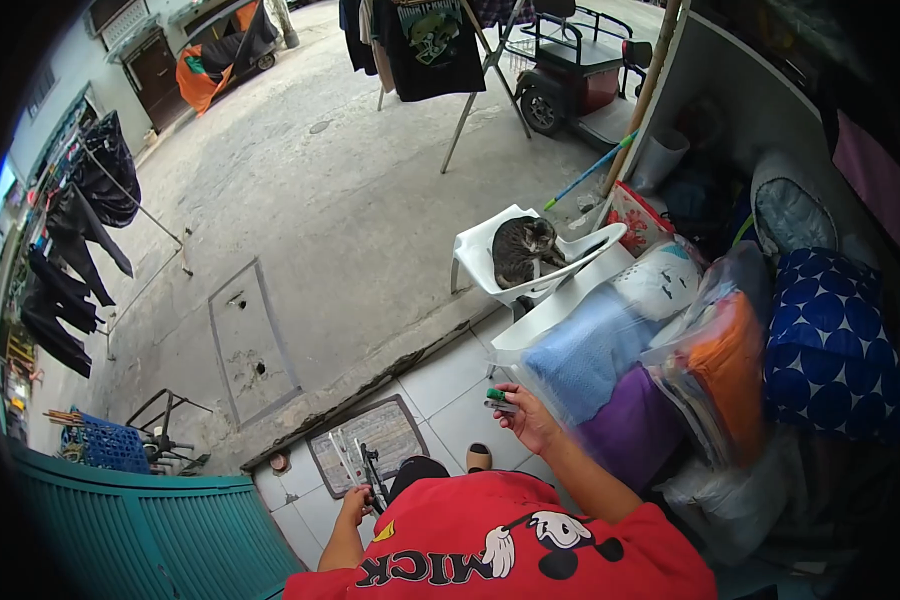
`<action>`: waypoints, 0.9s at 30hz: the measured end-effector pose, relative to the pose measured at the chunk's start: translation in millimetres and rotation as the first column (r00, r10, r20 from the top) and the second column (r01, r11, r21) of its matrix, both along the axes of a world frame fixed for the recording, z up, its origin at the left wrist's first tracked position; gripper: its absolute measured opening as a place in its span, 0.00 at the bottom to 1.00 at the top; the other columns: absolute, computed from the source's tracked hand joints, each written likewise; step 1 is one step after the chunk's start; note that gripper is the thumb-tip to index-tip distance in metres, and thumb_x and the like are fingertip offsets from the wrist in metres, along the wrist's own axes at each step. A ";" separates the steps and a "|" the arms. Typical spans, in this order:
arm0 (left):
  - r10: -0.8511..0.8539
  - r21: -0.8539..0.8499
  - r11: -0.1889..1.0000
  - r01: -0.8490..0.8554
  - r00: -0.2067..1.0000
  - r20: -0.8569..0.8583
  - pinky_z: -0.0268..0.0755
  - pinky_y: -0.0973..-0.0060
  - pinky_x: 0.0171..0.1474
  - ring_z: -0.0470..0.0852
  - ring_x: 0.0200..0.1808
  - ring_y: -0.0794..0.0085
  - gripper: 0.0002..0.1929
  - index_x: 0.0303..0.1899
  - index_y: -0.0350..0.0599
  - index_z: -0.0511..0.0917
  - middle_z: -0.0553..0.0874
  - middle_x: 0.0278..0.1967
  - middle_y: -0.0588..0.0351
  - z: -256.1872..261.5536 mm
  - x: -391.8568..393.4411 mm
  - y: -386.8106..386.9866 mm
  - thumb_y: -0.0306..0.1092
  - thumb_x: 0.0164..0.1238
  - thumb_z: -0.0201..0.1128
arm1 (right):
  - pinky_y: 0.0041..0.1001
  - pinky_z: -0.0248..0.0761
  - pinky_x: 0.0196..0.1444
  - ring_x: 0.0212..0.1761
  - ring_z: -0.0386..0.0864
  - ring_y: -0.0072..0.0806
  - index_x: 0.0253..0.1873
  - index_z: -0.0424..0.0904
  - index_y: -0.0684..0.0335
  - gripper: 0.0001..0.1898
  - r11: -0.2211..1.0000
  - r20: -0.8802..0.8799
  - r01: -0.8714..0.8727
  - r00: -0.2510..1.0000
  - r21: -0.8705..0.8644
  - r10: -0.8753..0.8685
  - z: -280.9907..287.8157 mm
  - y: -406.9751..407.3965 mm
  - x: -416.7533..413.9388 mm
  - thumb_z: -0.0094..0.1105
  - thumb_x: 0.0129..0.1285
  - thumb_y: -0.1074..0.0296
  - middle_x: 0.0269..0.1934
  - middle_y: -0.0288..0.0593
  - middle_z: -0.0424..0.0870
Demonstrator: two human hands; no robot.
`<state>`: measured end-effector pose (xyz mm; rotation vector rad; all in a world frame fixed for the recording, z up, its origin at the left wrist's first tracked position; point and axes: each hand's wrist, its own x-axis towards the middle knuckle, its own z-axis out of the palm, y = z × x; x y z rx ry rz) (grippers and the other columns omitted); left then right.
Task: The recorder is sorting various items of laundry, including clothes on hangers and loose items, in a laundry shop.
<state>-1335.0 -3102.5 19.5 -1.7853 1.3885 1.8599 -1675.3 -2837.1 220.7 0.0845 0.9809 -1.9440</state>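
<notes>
My left hand (357, 502) is closed around several slim white and dark pieces (360, 461), perhaps clothes hangers, that rise over the grey doormat (399, 435). Between the fingers and thumb of my right hand (523, 420) are small green and pale objects (499, 399) that look like clothes pegs. That hand is raised above the white floor tiles, left of a purple bundle (622, 420) and a light blue folded cloth (589, 352) in clear plastic. Beyond it, a tabby cat (525, 251) lies curled on a white plastic chair (487, 232).
Bagged textiles crowd the right side, including a blue dotted bag (829, 345). A raised concrete edge (375, 390) borders the tiles. Clothes hang on a rack (465, 127) ahead and on another (146, 214) at left. A teal shutter door (165, 525) stands lower left; a tricycle (570, 82) is parked beyond.
</notes>
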 end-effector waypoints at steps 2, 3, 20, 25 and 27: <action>-0.050 0.076 0.996 0.043 0.995 0.084 0.69 0.67 0.35 0.75 0.30 0.77 0.11 0.45 0.55 0.73 0.75 0.28 0.65 -3.0 -22.0 -0.1 0.33 0.61 0.52 | 0.19 0.68 0.31 0.32 0.74 0.23 0.50 0.67 0.60 0.13 1.000 -0.008 0.004 1.000 0.013 -0.004 5.5 -14.2 -24.6 0.49 0.61 0.67 0.39 0.37 0.75; -0.063 0.119 0.991 0.059 0.998 0.026 0.70 0.67 0.35 0.75 0.30 0.76 0.11 0.45 0.55 0.74 0.75 0.28 0.64 -15.8 -19.4 -5.5 0.33 0.61 0.52 | 0.20 0.68 0.32 0.33 0.74 0.22 0.49 0.68 0.60 0.12 1.000 -0.013 0.006 1.000 0.014 -0.006 9.5 -22.3 -33.1 0.50 0.61 0.67 0.38 0.37 0.76; -0.109 -0.054 0.992 0.111 0.993 0.036 0.70 0.72 0.29 0.74 0.26 0.75 0.09 0.41 0.52 0.72 0.74 0.27 0.64 -13.8 -232.9 -233.9 0.33 0.58 0.52 | 0.19 0.69 0.31 0.34 0.75 0.24 0.49 0.68 0.61 0.12 0.984 0.107 0.173 0.979 0.035 -0.176 -16.4 -146.9 -126.9 0.50 0.61 0.68 0.41 0.39 0.74; -0.094 -0.357 0.933 0.030 0.982 -0.164 0.67 0.74 0.33 0.72 0.33 0.80 0.10 0.42 0.53 0.72 0.74 0.32 0.65 30.1 -308.3 -309.7 0.30 0.58 0.49 | 0.20 0.70 0.30 0.32 0.75 0.26 0.50 0.68 0.61 0.13 0.916 0.089 0.401 0.912 -0.006 -0.399 -4.7 -158.7 -178.4 0.50 0.60 0.69 0.40 0.39 0.75; -0.122 -0.421 0.907 0.020 0.969 -0.216 0.66 0.75 0.33 0.72 0.35 0.80 0.10 0.42 0.54 0.72 0.74 0.33 0.66 41.5 -325.0 -316.5 0.30 0.59 0.48 | 0.21 0.70 0.29 0.31 0.76 0.26 0.48 0.69 0.61 0.12 0.842 0.030 0.539 0.842 -0.018 -0.539 4.6 -146.9 -210.0 0.50 0.60 0.69 0.38 0.39 0.76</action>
